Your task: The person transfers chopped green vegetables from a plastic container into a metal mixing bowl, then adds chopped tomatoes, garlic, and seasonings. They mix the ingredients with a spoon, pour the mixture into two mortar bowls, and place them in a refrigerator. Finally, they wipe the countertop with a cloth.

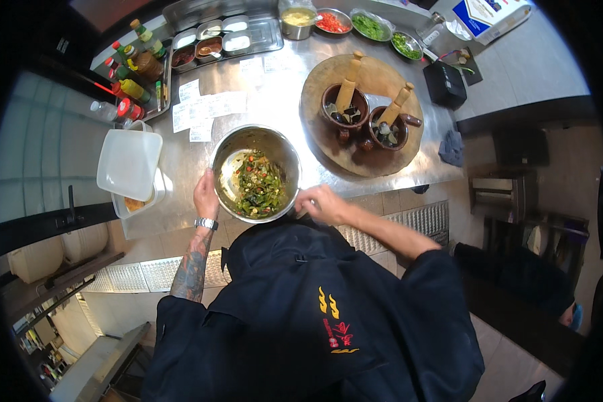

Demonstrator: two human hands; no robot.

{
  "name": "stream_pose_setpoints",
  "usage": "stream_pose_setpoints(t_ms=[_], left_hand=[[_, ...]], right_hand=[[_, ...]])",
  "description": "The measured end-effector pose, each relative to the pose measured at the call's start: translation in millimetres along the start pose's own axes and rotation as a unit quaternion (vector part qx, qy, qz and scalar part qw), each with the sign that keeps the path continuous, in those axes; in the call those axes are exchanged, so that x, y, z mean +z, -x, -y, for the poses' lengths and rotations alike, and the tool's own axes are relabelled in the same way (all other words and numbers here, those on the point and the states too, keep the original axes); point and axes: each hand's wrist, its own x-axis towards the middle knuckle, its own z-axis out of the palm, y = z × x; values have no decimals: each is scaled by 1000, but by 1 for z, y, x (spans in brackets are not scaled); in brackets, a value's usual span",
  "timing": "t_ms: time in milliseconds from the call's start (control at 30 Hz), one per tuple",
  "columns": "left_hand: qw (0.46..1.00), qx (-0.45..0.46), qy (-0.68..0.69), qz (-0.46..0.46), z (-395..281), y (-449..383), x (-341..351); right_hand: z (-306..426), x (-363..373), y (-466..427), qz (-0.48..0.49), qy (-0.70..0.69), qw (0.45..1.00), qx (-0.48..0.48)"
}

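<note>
A round stainless steel mixing bowl [290, 156] tilts toward me at the front edge of the steel worktable [276, 95]. Inside lies a mix of chopped green peppers [259, 188] with red bits and pale seeds or garlic. My left hand [207, 193], with a metal watch at the wrist, grips the bowl's left side. Against the bowl's lower right rim is my right hand [322, 203], its fingers curled. Something small and light-coloured shows at those fingers; whether it is a utensil or part of the bowl is unclear.
Right of the bowl, a round wooden board [326, 68] bears two brown clay mortars [330, 90] [404, 138] with wooden pestles. Paper slips [201, 111], a lidded plastic container [130, 161] and sauce bottles [145, 63] stand left. Seasoning tins and ingredient bowls [333, 22] line the back. Another person's hand [567, 315] shows far right.
</note>
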Motion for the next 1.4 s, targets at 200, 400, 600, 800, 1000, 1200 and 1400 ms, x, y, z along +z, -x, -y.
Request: stream_pose_setpoints(t_ms=[200, 400, 600, 800, 1000, 1200, 1400], left_hand=[[1000, -2, 4, -15, 6, 6, -1], [1000, 4, -6, -3, -1, 3, -2], [1000, 6, 11, 21, -3, -3, -6], [1000, -8, 6, -11, -6, 10, 2], [999, 22, 25, 19, -13, 18, 7], [999, 48, 13, -14, -2, 9, 3], [999, 26, 12, 15, -2, 2, -4]], right_hand=[[2, 25, -6, -83, -27, 975, -203], [-22, 30, -20, 18, 122, 955, -270], [-32, -4, -2, -55, 276, 926, -252], [14, 41, 12, -109, -172, 979, -3], [1, 38, -28, -159, 101, 960, -205], [-4, 39, -28, 39, 173, 916, -360], [-26, -16, -3, -12, 330, 926, -182]])
